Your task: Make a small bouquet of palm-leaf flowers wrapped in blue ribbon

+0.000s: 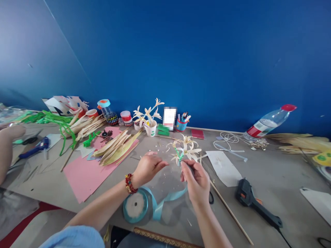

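Note:
My right hand (196, 177) is closed in a pinch around the green-wrapped stem of a small bunch of pale corn-husk flowers (186, 148). The blossoms stand up above my fingertips. To the left of the bunch, my left hand (148, 167) hovers over the table with thumb and fingers apart, and I see nothing in it. A light-blue ribbon (169, 198) loops under my hands, running from its spool (136, 205) near the table's front edge towards my right wrist. Just right of my right hand lies a thin wooden stick (231, 213).
A black glue gun (254, 201) and white paper (224, 168) lie right. Dried husks (117, 148) rest on pink paper (85, 175) at left. Behind stand a cup of husk flowers (150, 129), a pen pot (182, 124) and a tilted bottle (269, 124). Another person's arm (7, 148) is far left.

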Motion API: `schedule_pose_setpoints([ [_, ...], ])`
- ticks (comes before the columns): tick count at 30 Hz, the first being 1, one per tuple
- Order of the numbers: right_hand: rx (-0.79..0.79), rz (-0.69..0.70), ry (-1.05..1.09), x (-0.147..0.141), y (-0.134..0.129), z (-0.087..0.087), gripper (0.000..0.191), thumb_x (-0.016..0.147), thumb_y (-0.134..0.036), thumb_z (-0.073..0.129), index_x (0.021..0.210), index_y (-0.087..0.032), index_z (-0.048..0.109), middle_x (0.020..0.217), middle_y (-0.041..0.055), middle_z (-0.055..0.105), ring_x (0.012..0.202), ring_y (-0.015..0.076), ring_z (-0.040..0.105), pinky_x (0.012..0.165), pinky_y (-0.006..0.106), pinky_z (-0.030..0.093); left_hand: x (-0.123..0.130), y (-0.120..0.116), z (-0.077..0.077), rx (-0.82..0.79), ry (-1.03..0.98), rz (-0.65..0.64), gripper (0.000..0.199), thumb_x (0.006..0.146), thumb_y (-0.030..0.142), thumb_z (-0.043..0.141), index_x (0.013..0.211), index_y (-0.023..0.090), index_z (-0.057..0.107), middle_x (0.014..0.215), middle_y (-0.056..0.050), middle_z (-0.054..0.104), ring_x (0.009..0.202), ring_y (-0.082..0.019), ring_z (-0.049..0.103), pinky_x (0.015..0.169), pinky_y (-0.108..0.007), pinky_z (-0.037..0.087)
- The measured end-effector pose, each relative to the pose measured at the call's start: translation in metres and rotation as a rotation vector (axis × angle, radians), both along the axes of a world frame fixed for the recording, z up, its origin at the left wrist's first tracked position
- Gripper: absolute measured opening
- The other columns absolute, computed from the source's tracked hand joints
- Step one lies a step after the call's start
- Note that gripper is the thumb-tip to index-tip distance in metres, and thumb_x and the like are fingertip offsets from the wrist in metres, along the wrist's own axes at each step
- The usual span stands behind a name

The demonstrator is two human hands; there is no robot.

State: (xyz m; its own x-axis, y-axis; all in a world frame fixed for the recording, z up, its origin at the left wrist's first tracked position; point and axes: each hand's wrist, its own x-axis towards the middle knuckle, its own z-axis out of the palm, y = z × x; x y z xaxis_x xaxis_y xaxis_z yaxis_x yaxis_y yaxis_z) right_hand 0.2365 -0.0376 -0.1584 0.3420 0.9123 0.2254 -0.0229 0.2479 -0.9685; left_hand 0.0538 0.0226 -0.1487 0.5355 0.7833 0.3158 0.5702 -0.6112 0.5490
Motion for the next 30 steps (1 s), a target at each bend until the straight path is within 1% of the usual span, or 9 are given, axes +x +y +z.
schedule_pose_setpoints([
  [3, 0.010, -0.006, 0.007, -0.001, 0.000, -0.001, 0.016, 0.087, -0.034, 0.068, 0.085, -0.018, 0.066, 0.063, -0.0030, 0.058, 0.043, 0.0088, 0.051, 0.043, 0.021, 0.043, -0.002, 0.004, -0.004, 0.103, 0.037, 0.049, 0.013, 0.090, 0.029, 0.061, 0.081, 0.022, 0.068, 0.103, -0.007, 0.071, 0.099, -0.023, 0.064, 0.112, -0.052, 0.027],
  [5, 0.014, -0.008, -0.001, -0.002, -0.001, -0.001, 0.016, 0.087, -0.034, 0.068, 0.085, -0.018, 0.066, 0.063, -0.0032, 0.057, 0.043, 0.0088, 0.051, 0.042, 0.021, 0.043, -0.004, 0.004, -0.004, 0.084, -0.025, 0.091, 0.007, 0.088, 0.024, 0.062, 0.087, 0.023, 0.068, 0.105, -0.006, 0.071, 0.102, -0.023, 0.064, 0.113, -0.052, 0.026],
  [7, 0.014, -0.008, -0.016, -0.002, -0.001, -0.001, 0.018, 0.087, -0.035, 0.068, 0.085, -0.018, 0.066, 0.060, -0.0036, 0.056, 0.042, 0.0089, 0.051, 0.042, 0.021, 0.043, -0.006, 0.002, -0.001, 0.039, -0.096, 0.065, 0.016, 0.090, 0.017, 0.055, 0.094, 0.024, 0.069, 0.101, -0.005, 0.072, 0.101, -0.021, 0.065, 0.114, -0.050, 0.028],
  [11, 0.018, -0.001, -0.051, -0.004, -0.002, -0.001, 0.019, 0.088, -0.036, 0.067, 0.086, -0.017, 0.066, 0.059, -0.0038, 0.054, 0.042, 0.0092, 0.050, 0.041, 0.021, 0.044, -0.004, -0.005, 0.006, -0.027, -0.208, -0.039, 0.042, 0.085, 0.007, 0.050, 0.122, 0.025, 0.063, 0.132, -0.011, 0.060, 0.124, -0.025, 0.054, 0.107, -0.044, 0.039],
  [16, 0.017, 0.002, -0.090, -0.004, -0.002, -0.003, 0.018, 0.089, -0.035, 0.066, 0.088, -0.018, 0.066, 0.060, -0.0036, 0.055, 0.043, 0.0092, 0.050, 0.041, 0.021, 0.044, -0.001, -0.012, 0.011, -0.189, -0.338, 0.043, 0.028, 0.087, 0.012, 0.054, 0.111, 0.021, 0.065, 0.092, -0.005, 0.065, 0.080, -0.018, 0.062, 0.073, -0.029, 0.051],
  [19, 0.006, 0.013, -0.091, -0.005, -0.002, -0.003, 0.017, 0.090, -0.035, 0.066, 0.087, -0.018, 0.065, 0.059, -0.0042, 0.054, 0.044, 0.0088, 0.050, 0.041, 0.020, 0.044, -0.001, -0.013, 0.014, -0.226, -0.353, -0.103, 0.043, 0.081, 0.007, 0.058, 0.121, 0.023, 0.062, 0.118, -0.010, 0.061, 0.096, -0.020, 0.062, 0.083, -0.032, 0.052],
  [21, -0.001, 0.025, -0.094, -0.006, -0.002, -0.003, 0.018, 0.090, -0.036, 0.066, 0.086, -0.018, 0.064, 0.062, -0.0031, 0.056, 0.044, 0.0084, 0.050, 0.041, 0.020, 0.044, 0.001, -0.013, 0.016, -0.243, -0.409, -0.155, 0.032, 0.082, 0.011, 0.063, 0.112, 0.021, 0.065, 0.125, -0.012, 0.060, 0.111, -0.024, 0.059, 0.095, -0.037, 0.048],
  [24, -0.002, 0.014, -0.120, -0.008, -0.003, -0.003, 0.019, 0.088, -0.036, 0.067, 0.084, -0.018, 0.063, 0.070, -0.0002, 0.060, 0.044, 0.0080, 0.050, 0.040, 0.019, 0.046, 0.007, -0.015, 0.016, -0.287, -0.526, -0.118, 0.009, 0.086, 0.023, 0.067, 0.094, 0.019, 0.068, 0.103, -0.009, 0.067, 0.103, -0.023, 0.062, 0.094, -0.037, 0.046],
  [30, 0.062, 0.016, -0.223, -0.013, -0.007, -0.004, 0.015, 0.089, -0.033, 0.065, 0.083, -0.019, 0.062, 0.071, 0.0007, 0.061, 0.045, 0.0096, 0.052, 0.039, 0.020, 0.047, 0.015, -0.018, 0.010, -0.448, -0.707, -0.085, 0.014, 0.086, 0.030, 0.070, 0.084, 0.017, 0.068, 0.086, -0.005, 0.065, 0.086, -0.019, 0.060, 0.083, -0.030, 0.046],
])
